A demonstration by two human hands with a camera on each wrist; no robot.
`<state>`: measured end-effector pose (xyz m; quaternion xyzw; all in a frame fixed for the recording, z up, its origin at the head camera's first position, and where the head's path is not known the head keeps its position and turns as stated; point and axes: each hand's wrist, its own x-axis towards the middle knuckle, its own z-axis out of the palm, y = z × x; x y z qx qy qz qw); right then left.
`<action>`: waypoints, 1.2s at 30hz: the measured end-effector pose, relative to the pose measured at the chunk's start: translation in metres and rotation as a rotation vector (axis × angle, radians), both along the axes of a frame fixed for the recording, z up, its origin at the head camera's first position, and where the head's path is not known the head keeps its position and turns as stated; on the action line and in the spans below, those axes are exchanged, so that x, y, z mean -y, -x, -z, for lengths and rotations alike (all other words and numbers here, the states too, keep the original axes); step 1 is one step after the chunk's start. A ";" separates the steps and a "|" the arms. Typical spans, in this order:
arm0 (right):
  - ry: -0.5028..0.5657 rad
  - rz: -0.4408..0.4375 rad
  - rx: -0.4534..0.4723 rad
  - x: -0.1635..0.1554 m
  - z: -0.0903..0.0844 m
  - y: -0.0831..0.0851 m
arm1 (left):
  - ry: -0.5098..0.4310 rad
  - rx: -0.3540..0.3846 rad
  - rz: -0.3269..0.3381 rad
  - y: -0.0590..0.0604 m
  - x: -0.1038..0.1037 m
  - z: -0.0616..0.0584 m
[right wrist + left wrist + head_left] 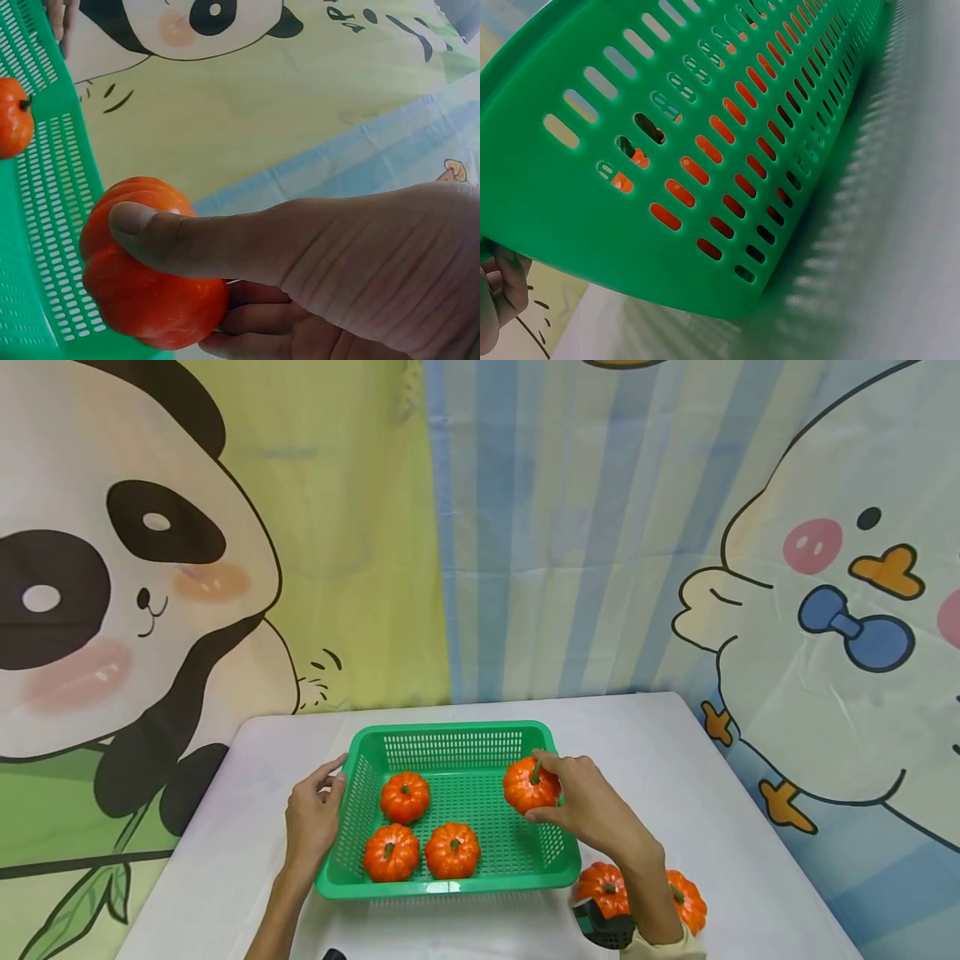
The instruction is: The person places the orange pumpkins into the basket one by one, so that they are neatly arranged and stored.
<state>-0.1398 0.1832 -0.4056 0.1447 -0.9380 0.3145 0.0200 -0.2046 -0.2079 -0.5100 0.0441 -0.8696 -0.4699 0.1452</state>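
**A:** Where is the pumpkin you're carrying?

**B:** The held pumpkin [529,786] sits in your right hand [588,806], thumb and fingers curled round it, right of centre in the head view, just above the inside of the green basket [450,887] at its right wall.

**A:** And your other hand?

**B:** Your left hand [313,814] rests against the basket's left wall, fingers loosely bent, steadying it, I'd say.

**A:** What step is this?

**B:** Placing, by my judgement. Three pumpkins [405,797] already lie inside; two more [604,888] wait on the white table [660,760], lower right. Next, lower it onto bare mesh, clear of the others, then loosen your fingers.
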 end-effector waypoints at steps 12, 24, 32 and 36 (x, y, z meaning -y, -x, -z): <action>0.036 -0.086 -0.039 0.018 0.013 0.018 | -0.006 -0.018 0.005 0.001 0.000 -0.002; 0.030 -0.155 -0.027 0.034 0.027 0.032 | -0.012 -0.009 -0.004 -0.003 0.000 0.002; 0.019 -0.214 -0.041 0.045 0.030 0.042 | -0.004 -0.024 -0.012 -0.001 0.001 0.001; 0.011 -0.239 -0.030 0.049 0.034 0.044 | -0.004 -0.024 0.000 -0.001 0.000 0.001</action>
